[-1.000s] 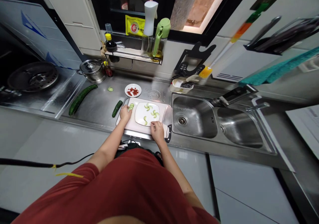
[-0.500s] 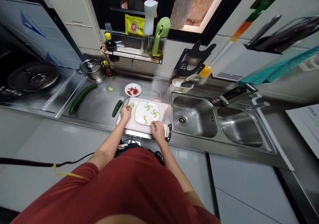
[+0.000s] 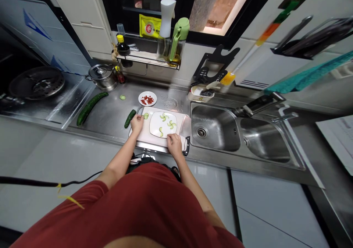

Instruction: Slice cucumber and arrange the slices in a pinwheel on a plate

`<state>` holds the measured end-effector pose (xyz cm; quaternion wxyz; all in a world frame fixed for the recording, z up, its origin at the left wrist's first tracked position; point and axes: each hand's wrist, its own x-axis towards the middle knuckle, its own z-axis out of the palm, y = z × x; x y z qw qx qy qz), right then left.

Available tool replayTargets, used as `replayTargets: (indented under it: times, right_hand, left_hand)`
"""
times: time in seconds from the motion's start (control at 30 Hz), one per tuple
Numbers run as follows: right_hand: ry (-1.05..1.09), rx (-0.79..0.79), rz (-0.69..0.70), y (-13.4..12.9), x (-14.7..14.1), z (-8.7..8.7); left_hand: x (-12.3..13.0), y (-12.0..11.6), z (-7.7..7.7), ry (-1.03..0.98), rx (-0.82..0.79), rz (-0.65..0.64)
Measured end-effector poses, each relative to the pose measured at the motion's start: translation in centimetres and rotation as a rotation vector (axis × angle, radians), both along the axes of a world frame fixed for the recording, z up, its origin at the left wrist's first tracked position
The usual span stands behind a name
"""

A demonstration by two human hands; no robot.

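My left hand [image 3: 137, 124] rests on the left part of a white plastic cutting board [image 3: 142, 137], just left of a small pile of cucumber slices [image 3: 146, 116]. A white plate [image 3: 156, 120] sits on the board with thin cucumber slices [image 3: 164, 117] laid out in pinwheel shapes. My right hand [image 3: 174, 145] lies at the plate's near edge, close to a black knife handle [image 3: 186, 146]. Its fingertips are partly hidden. A cut cucumber piece [image 3: 129, 118] lies beside the board, and a longer cucumber [image 3: 88, 108] lies further left.
A small plate of chopped red chili [image 3: 147, 99] and a lone cucumber slice [image 3: 122, 97] lie behind the board. A steel double sink [image 3: 213, 128] adjoins it on the right. A steel pot [image 3: 100, 77] and a stove [image 3: 36, 83] stand left, with bottles on a shelf [image 3: 146, 58] behind.
My left hand has moved slightly left, away from the cucumber slices on the board. Fewer slices show beside it now. My right hand has hardly moved.
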<state>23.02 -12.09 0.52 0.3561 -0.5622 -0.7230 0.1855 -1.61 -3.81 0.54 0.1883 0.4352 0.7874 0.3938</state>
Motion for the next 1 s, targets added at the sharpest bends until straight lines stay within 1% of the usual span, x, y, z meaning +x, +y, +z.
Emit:
replayTargets:
  times: [0.1,0.2,0.27,0.4,0.5,0.57,0.67,0.77,0.9,1.0]
  right_hand:
    - [0.014,-0.004,-0.005,0.1,-0.1,0.1]
    - [0.031,-0.011,-0.007,0.3,-0.2,0.3]
    - [0.046,-0.015,-0.011,0.5,-0.3,0.6]
    - [0.102,-0.015,-0.027,1.2,-0.6,1.5]
    - [0.155,-0.010,-0.045,2.0,-1.1,2.7]
    - [0.202,-0.001,-0.040,2.5,-1.4,3.7]
    - [0.297,0.012,-0.040,3.5,-1.9,5.3]
    - [0.360,0.005,-0.044,4.5,-2.2,6.8]
    - [0.428,-0.014,-0.026,5.5,-2.6,8.6]
    - [0.482,-0.048,0.013,5.8,-2.9,9.5]
  left_hand:
    - [0.2,0.3,0.7,-0.108,0.080,0.020]
    - [0.4,1.0,1.5,-0.254,0.141,0.045]
    - [0.6,1.5,2.1,-0.367,0.169,0.036]
    - [2.1,1.7,3.9,-0.645,0.196,-0.085]
    - [3.9,1.1,5.6,-0.807,0.173,-0.165]
    - [5.1,0.5,6.7,-0.873,0.139,-0.215]
    - [6.5,-0.4,8.1,-0.942,0.112,-0.304]
    - [7.3,-1.1,9.1,-0.983,0.095,-0.385]
    - [7.7,-1.6,9.8,-0.962,0.079,-0.444]
    - [7.9,-1.9,10.0,-0.891,0.096,-0.528]
